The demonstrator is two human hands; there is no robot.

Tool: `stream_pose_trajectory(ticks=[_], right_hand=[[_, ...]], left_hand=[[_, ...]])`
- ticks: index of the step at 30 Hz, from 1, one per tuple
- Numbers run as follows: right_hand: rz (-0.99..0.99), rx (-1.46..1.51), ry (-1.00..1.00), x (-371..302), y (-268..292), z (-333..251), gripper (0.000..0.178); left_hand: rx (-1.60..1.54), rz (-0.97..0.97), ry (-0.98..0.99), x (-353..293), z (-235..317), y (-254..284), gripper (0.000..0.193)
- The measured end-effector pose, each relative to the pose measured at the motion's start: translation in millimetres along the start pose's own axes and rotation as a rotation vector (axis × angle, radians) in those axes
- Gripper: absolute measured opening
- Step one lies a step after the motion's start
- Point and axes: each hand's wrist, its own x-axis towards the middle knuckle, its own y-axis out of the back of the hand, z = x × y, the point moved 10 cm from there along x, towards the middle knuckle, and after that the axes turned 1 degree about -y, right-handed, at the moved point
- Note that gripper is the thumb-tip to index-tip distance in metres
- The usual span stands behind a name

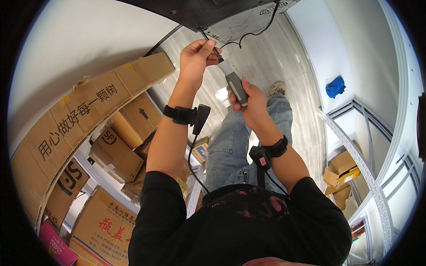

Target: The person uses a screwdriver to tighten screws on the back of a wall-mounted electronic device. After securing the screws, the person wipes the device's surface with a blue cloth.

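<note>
My right hand (249, 103) is closed around the grey body of what looks like an electric screwdriver (236, 87), which has a pale, tapered nose. From that nose a long dark shaft runs up and to the left. My left hand (195, 60) pinches this shaft between thumb and fingers, ahead of the nose. The shaft's far end meets the lower edge of a black metal cabinet or machine case (195, 13); the exact contact point is too small to make out. A black cable (255, 34) hangs in a curve from the case's vented panel.
To the left, a shelf with a long cardboard front (84, 106) holds several cardboard boxes (115, 153). A white metal rack (355, 155) with more boxes stands at right. A blue cloth-like bundle (335, 87) is beside the right wall. Black wrist straps (179, 115) with cables are on both my forearms.
</note>
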Motion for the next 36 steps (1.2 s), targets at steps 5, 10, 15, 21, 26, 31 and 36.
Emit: stream_pose_trajectory(ticks=[5,10,15,21,26,31,36], right_hand=[[-0.011,-0.052,0.025,-6,-8,-11,0.039],[0.119,-0.331,0.264,-3,-2,-19,0.038],[-0.048,-0.024,-0.019,-3,-6,-6,0.04],[0.06,-0.248,0.064,-1,-1,-13,0.043],[0.146,-0.242,0.198,-1,5,-20,0.04],[-0.039,0.022,-0.06,-4,-5,-13,0.031],[0.135,-0.301,0.145,-3,-2,-15,0.035]], left_hand=[[-0.019,-0.092,0.0,1,-2,-6,0.021],[0.084,-0.052,0.015,4,-6,-2,0.021],[-0.085,-0.156,0.048,-7,-1,-12,0.021],[-0.008,-0.149,0.001,0,-9,-5,0.021],[0.036,-0.1,0.009,1,-14,-2,0.02],[-0.085,-0.136,0.023,-6,-4,-10,0.018],[-0.034,-0.157,-0.018,2,-10,-5,0.016]])
